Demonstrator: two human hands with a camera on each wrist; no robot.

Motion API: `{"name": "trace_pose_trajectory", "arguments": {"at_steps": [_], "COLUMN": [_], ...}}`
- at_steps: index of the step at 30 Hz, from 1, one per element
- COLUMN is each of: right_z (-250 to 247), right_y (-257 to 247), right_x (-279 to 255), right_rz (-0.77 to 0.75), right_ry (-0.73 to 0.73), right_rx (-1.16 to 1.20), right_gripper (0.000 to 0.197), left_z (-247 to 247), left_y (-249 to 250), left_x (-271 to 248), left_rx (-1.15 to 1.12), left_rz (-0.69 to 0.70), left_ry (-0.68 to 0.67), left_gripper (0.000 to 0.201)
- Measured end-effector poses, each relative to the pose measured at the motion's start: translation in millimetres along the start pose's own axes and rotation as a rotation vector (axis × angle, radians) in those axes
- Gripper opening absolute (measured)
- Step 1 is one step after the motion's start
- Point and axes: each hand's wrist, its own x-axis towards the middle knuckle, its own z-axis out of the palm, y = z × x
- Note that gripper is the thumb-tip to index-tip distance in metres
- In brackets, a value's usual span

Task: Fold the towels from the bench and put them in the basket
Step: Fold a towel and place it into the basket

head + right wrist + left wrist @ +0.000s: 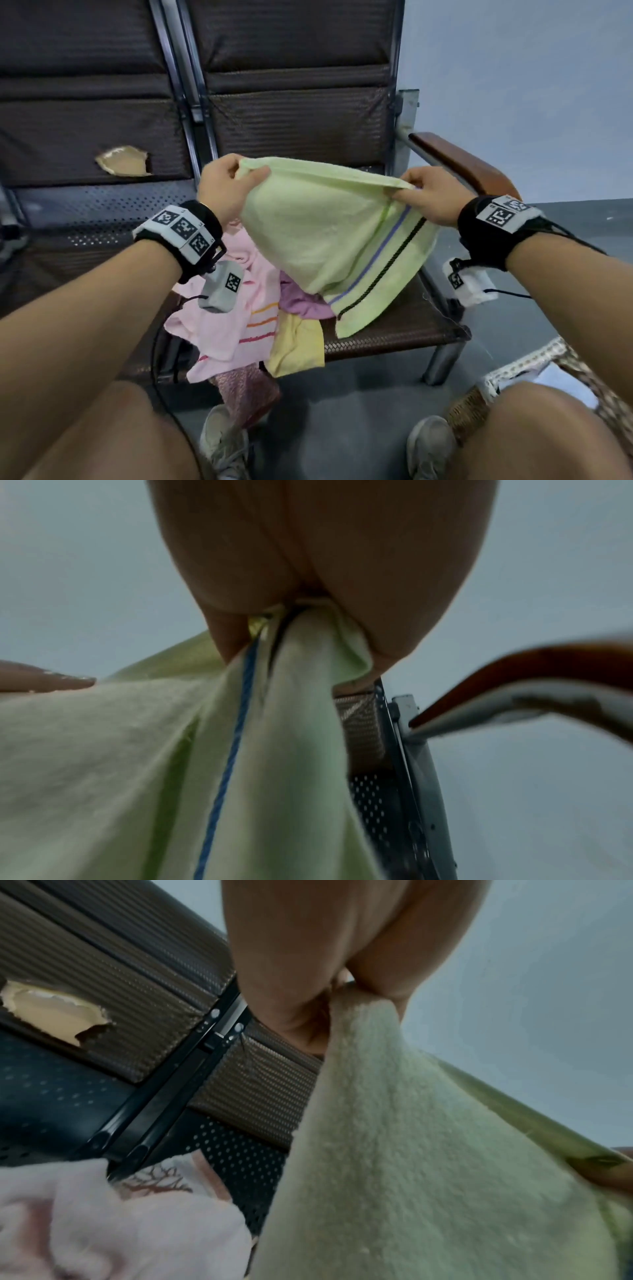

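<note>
A pale green terry towel (329, 233) with a blue stripe and a black corded stripe near one end hangs in the air above a brown woven-padded metal bench (394, 325), stretched along its top edge between a seated person's two hands. The left hand (222, 188) pinches one upper corner between thumb and curled fingers; the right hand (431, 195) pinches the opposite corner at the striped end. The towel's lower edge droops onto a heap of other towels on the seat: a pink towel with orange and red stripes (226, 318), a crumpled purple cloth (301, 299) and a yellow cloth (298, 346).

Only the head view shows the woven wicker basket with a lace-trimmed rim (534, 359), on the floor beside the person's right knee, well apart from the towel, and the bench's wooden armrest (462, 164) just behind the right hand.

The left wrist view shows from below the green pile bunched into the left hand's (308, 988) fingers, the pink towel (103, 1218) blurred underneath, and a torn patch in the bench backrest (51, 1012).

The right wrist view shows what the others hide: the blue stripe (236, 737) running straight up into the right hand's (325, 574) clamped fingers, with the cloth gathered in folds there.
</note>
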Motion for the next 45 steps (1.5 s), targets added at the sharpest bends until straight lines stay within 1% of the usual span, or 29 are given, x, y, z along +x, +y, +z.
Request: {"name": "trace_pose_trajectory", "arguments": {"at_steps": [1, 3, 4, 6, 8, 10, 11, 13, 15, 18, 20, 22, 25, 28, 29, 31, 32, 33, 34, 35, 36, 37, 38, 39, 40, 41, 43, 44, 45], "right_z": [-6.9, -20.2, -26.4, -36.9, -44.3, -48.5, -49.3, -48.2, -45.2, -35.2, -25.2, -15.4, -7.2, -5.0, -5.3, -6.2, -6.3, -6.8, -7.6, -8.6, -9.9, -11.0, -12.5, -13.9, -15.2, -17.5, -23.3, -28.0, -32.8], "right_y": [-4.2, -14.9, -20.5, -30.1, -40.7, -50.9, -56.0, -67.1, -78.9, -96.9, -106.9, -113.7, -118.8, -115.4, -113.3, -108.1, -105.6, -104.1, -102.7, -102.4, -102.8, -103.8, -104.5, -105.4, -105.5, -105.0, -98.7, -92.8, -84.9], "right_x": [1.6, 3.6, 5.1, 8.8, 11.4, 12.6, 12.8, 12.6, 12.3, 9.7, 7.6, 5.5, 0.9, -3.9, -5.7, -8.9, -10.1, -11.6, -12.1, -12.1, -11.7, -11.2, -10.4, -9.4, -7.9, -5.3, 1.4, 5.7, 10.9], "right_rz": [-0.001, 0.027, 0.054, 0.094, 0.147, 0.217, 0.249, 0.288, 0.315, 0.335, 0.329, 0.317, 0.326, 0.32, 0.304, 0.285, 0.274, 0.257, 0.24, 0.223, 0.204, 0.181, 0.165, 0.152, 0.147, 0.146, 0.131, 0.107, 0.078], "right_ry": [0.0, -0.007, -0.005, 0.015, 0.022, 0.019, 0.019, 0.005, 0.003, -0.017, -0.022, -0.046, -0.09, -0.145, -0.162, -0.19, -0.214, -0.242, -0.267, -0.288, -0.303, -0.312, -0.316, -0.314, -0.308, -0.299, -0.27, -0.262, -0.256], "right_rx": [0.018, 0.061, 0.084, 0.149, 0.294, 0.506, 0.589, 0.672, 0.704, 0.732, 0.718, 0.739, 0.81, 0.754, 0.722, 0.649, 0.608, 0.575, 0.553, 0.536, 0.519, 0.5, 0.486, 0.479, 0.485, 0.484, 0.403, 0.289, 0.125], "right_gripper": [0.027, 0.045, 0.053, 0.06, 0.054, 0.044, 0.043, 0.046, 0.046, 0.04, 0.035, 0.036, 0.032, 0.026, 0.019, 0.02, 0.024, 0.032, 0.042, 0.052, 0.057, 0.059, 0.059, 0.058, 0.056, 0.05, 0.025, 0.016, 0.019], "left_z": [-2.7, -7.6, -9.4, -11.2, -11.4, -7.8, -5.6, -0.6, 6.8, 28.3, 46.2, 61.1, 72.3, 69.9, 67.5, 61.9, 59.3, 57.1, 56.0, 55.6, 56.6, 57.7, 58.9, 60.0, 60.9, 60.6, 60.6, 61.8, 63.6], "left_y": [9.0, 26.6, 34.9, 46.1, 53.9, 59.7, 62.4, 70.1, 80.3, 94.1, 100.7, 104.6, 106.8, 109.0, 108.0, 104.8, 102.3, 99.6, 96.0, 92.3, 88.5, 85.8, 84.0, 82.4, 80.8, 79.8, 77.6, 75.7, 73.5], "left_x": [2.7, 7.6, 10.4, 17.4, 23.8, 28.7, 31.4, 34.0, 33.4, 19.1, 0.9, -18.8, -39.4, -46.1, -46.1, -43.0, -40.3, -36.7, -31.7, -26.9, -22.2, -18.8, -16.2, -13.6, -10.7, -7.5, 0.9, 6.4, 12.1], "left_rx": [-0.017, -0.041, -0.051, -0.094, -0.137, -0.172, -0.186, -0.215, -0.229, -0.195, -0.273, -0.306, -0.179, -0.055, -0.05, -0.113, -0.149, -0.168, -0.157, -0.134, -0.115, -0.116, -0.145, -0.188, -0.229, -0.249, -0.24, -0.225, -0.211], "left_rz": [0.031, 0.068, 0.065, 0.035, -0.004, -0.04, -0.07, -0.14, -0.199, -0.209, -0.159, -0.095, -0.016, 0.041, 0.024, -0.105, -0.166, -0.193, -0.173, -0.129, -0.084, -0.071, -0.093, -0.131, -0.179, -0.229, -0.27, -0.268, -0.257], "left_ry": [0.038, 0.093, 0.102, 0.107, 0.112, 0.146, 0.176, 0.221, 0.227, 0.053, -0.039, -0.145, -0.279, -0.385, -0.442, -0.561, -0.578, -0.55, -0.48, -0.401, -0.349, -0.354, -0.407, -0.492, -0.584, -0.643, -0.662, -0.652, -0.637], "left_gripper": [0.022, 0.036, 0.042, 0.05, 0.051, 0.045, 0.043, 0.049, 0.045, 0.046, 0.043, 0.032, 0.026, 0.017, 0.018, 0.025, 0.025, 0.021, 0.016, 0.02, 0.036, 0.053, 0.063, 0.063, 0.057, 0.048, 0.037, 0.032, 0.026]}}
